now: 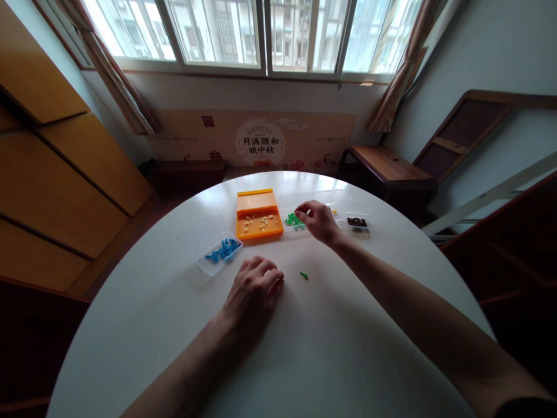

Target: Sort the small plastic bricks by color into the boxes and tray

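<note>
My right hand (321, 222) reaches over a clear plastic box (300, 227) of small green pieces (292, 219). Its thumb and fingertips are pinched together at the edge of the green pile; whatever is between them is too small to make out. Nearer to me, my left hand (255, 287) rests on the table with its fingers curled and its underside hidden. A short joined green piece (303, 275) lies on the white tabletop just right of my left hand.
An orange tray (260, 235) holding small cream pieces stands between a clear box of blue pieces (224, 249) and the green ones. Dark brown pieces (357, 222) fill another clear box on the right. The round white table (143, 325) curves away towards the window wall.
</note>
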A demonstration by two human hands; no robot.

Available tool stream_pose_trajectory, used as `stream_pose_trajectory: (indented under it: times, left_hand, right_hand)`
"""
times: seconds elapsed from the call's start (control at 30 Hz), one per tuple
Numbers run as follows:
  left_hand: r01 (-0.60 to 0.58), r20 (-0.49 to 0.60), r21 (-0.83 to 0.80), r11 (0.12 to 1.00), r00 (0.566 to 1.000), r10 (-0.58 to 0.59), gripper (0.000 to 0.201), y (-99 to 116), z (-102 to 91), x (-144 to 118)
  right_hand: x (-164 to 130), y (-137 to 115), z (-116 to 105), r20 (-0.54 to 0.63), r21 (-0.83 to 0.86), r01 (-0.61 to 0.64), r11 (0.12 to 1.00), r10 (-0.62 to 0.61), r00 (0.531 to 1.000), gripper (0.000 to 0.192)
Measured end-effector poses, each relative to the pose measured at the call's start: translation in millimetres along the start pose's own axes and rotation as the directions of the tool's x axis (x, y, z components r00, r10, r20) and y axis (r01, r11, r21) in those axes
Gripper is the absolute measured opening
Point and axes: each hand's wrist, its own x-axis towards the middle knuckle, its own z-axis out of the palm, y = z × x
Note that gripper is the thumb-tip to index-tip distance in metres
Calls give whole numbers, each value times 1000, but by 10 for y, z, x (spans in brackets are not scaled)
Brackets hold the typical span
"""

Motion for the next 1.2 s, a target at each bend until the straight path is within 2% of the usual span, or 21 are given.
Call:
stream_pose_trajectory:
  times: [0.07, 0.13, 0.2, 0.27, 0.4, 0.53, 0.6, 0.73, 0.83, 1.0, 1.2]
  left_hand:
    - [-1, -1, -4, 1000, 1000, 1, 13, 4, -5, 1]
    - [0, -3, -6, 1000, 1000, 0, 13, 8, -10, 3]
    - [0, -3, -7, 1000, 1000, 0, 13, 7, -11, 4]
    - [1, 0, -4, 1000, 1000, -1, 13, 1, -6, 3]
    - [-5, -2, 4, 1000, 1000, 5, 12, -15, 7, -1]
    - [-8, -4, 7, 1000, 1000, 8, 13, -15, 15, 0]
    - [-5, 3, 8, 1000, 1000, 5, 13, -12, 17, 2]
    - [-3, 5, 6, 1000, 1000, 3, 12, -10, 19, 6]
    - [-4, -3, 2, 1000, 1000, 4, 12, -9, 15, 8]
    - [-8, -15, 6, 1000, 1000, 8, 13, -7, 13, 9]
    - [-13, -17, 3, 1000, 1000, 13, 14, -12, 14, -2]
  right_hand:
    - [62, 32, 9, 1, 35, -70, 997, 70, 998, 13]
    - [26, 68, -1, 22, 65, -81, 995, 80, 997, 16]
    - [-90, 104, -41, 74, 82, -26, 996, 20, 997, 16]
    - [-253, 134, -108, 179, 89, 53, 995, -69, 981, 16]
    - [-580, 158, -273, 415, 107, 149, 983, -180, 892, 16]
    - [-791, 131, -363, 552, 122, 177, 977, -215, 806, 17]
    - [-856, 110, -355, 559, 88, 203, 975, -217, 800, 15]
    - [-938, 79, -273, 490, -4, 256, 967, -221, 843, 15]
    - [-961, 58, -227, 469, -16, 304, 952, -261, 844, 15]
    - [-944, -24, -222, 527, -93, 442, 892, -333, 782, 17]
    - [-917, -146, -180, 659, -304, 628, 716, -318, 681, 18]
